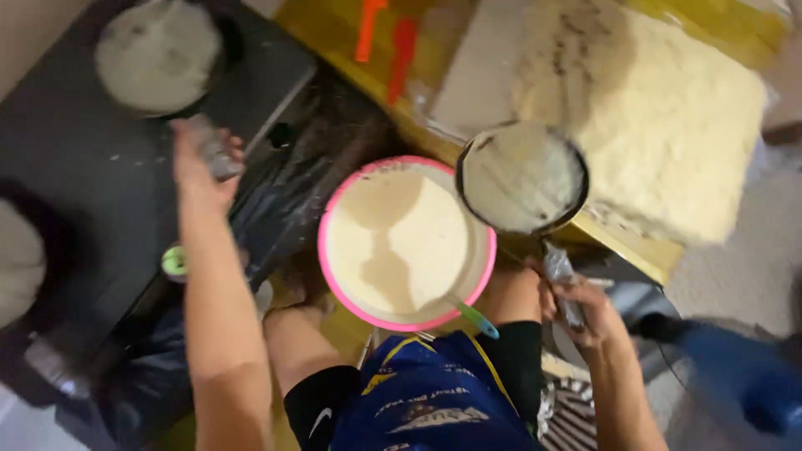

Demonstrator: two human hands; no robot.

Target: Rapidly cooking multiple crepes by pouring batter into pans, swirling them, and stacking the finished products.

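Note:
My right hand (578, 307) grips the wrapped handle of a small black pan (522, 177) coated with pale batter, held over the right rim of a pink basin (334, 209). The basin is full of cream batter, and a teal-handled utensil (477, 319) rests at its near edge. My left hand (203, 163) reaches toward the dark stove and grips the wrapped handle of a second pan (159, 54), which has pale batter spread inside it.
A large pale stack of thin sheets (668, 117) lies on a yellow table (334, 25) at the upper right. Orange utensils (384, 38) lie on the table. A green cap (175, 262) sits by the dark stove (75, 192). A blue object (743, 376) is at the right.

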